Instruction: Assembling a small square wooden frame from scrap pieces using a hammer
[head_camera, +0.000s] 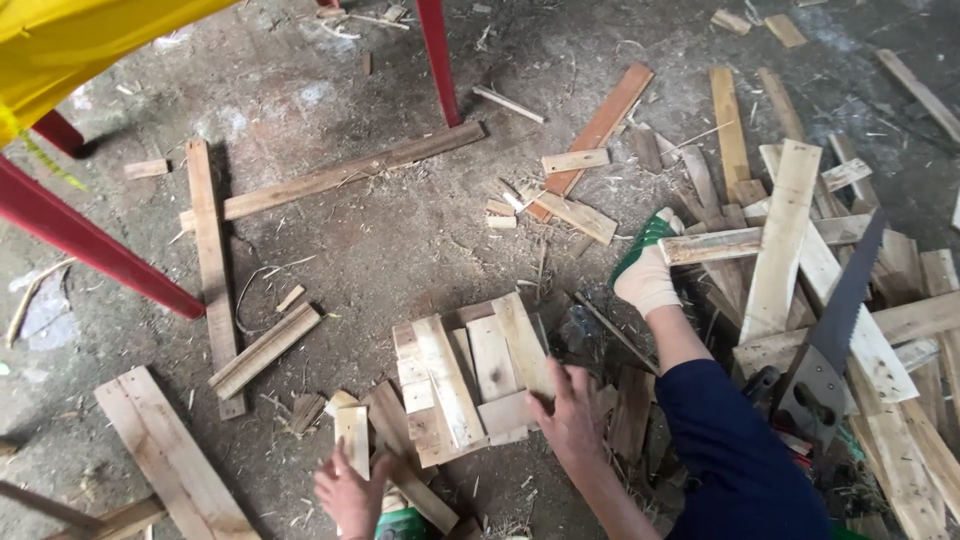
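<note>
head view: small stack of short cut boards gathered on the floor; many loose planks unsorted to the right, handsaw lying among them. right hand spread flat against the stack's edge. left hand gripping one short board, near the stack.

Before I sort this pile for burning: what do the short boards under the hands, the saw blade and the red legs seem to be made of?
Short boards: raw, unpainted wood, pale with visible grain and rough ends. Saw blade: dark metal by its thin flat look, dull finish; its handle could be plastic. Red legs: smooth, painted; probably metal, though paint hides it.
</note>
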